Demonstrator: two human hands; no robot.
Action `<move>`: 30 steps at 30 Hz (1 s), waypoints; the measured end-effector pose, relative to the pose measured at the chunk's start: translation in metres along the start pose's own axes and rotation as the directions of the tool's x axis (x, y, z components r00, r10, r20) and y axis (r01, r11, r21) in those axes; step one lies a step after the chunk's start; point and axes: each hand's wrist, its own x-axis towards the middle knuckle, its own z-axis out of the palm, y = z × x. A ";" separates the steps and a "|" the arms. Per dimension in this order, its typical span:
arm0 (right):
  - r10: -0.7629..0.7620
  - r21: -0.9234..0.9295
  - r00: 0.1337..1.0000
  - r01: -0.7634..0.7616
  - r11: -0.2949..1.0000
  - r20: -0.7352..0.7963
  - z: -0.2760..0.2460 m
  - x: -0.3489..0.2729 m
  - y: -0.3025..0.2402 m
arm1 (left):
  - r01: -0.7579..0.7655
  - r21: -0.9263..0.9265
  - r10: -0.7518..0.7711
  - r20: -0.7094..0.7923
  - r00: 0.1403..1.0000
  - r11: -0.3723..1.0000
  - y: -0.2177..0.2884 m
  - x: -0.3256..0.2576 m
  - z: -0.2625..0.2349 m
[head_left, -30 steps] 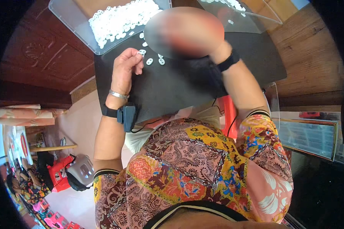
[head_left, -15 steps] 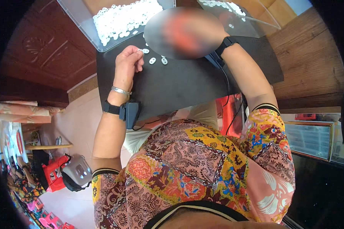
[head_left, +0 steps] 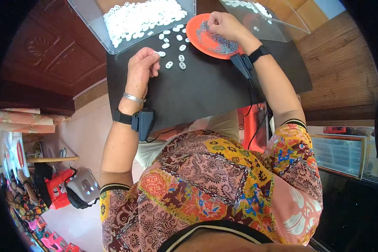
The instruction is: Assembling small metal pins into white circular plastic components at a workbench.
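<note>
My left hand (head_left: pixel 143 65) is closed in a pinch at the near corner of the clear bin, with a small white oval piece (head_left: pixel 161 54) at its fingertips. Several more white oval two-hole pieces (head_left: pixel 182 58) lie loose on the dark table between my hands. My right hand (head_left: pixel 227 27) is over a round red plate (head_left: pixel 192 31) that holds a heap of small grey metal screws or nails (head_left: pixel 223 45). Its thumb and fingers are pressed together at the heap's far edge. Whatever may be between them is too small to make out.
A clear plastic bin (head_left: pixel 110 47) full of white pieces stands at the far left of the dark table (head_left: pixel 189 94). Another clear container (head_left: pixel 277 31) with white pieces is at the far right. Black cables (head_left: pixel 250 94) hang from the devices strapped on my wrists.
My left hand stays nearly in place with its pinch kept. A blur covered my right hand and the plate earlier, so their movement cannot be told.
</note>
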 end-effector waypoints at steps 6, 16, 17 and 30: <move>-0.092 0.430 0.995 0.101 0.897 -0.043 0.013 -0.007 0.021 | 0.012 -0.006 -0.012 0.007 1.000 1.000 -0.003 0.003 -0.001; 0.004 0.022 0.998 -0.003 1.000 -0.064 0.005 -0.019 -0.004 | -0.004 -0.043 0.005 0.006 1.000 0.999 -0.011 0.007 -0.004; -0.067 -0.137 0.985 0.046 0.989 -0.159 0.007 -0.019 -0.005 | -0.003 -0.041 0.003 0.004 1.000 0.999 -0.011 0.007 -0.003; -0.414 0.611 0.909 0.356 0.707 -0.050 0.027 -0.030 -0.106 | -0.116 -0.065 0.118 0.015 0.993 0.991 0.002 -0.007 0.005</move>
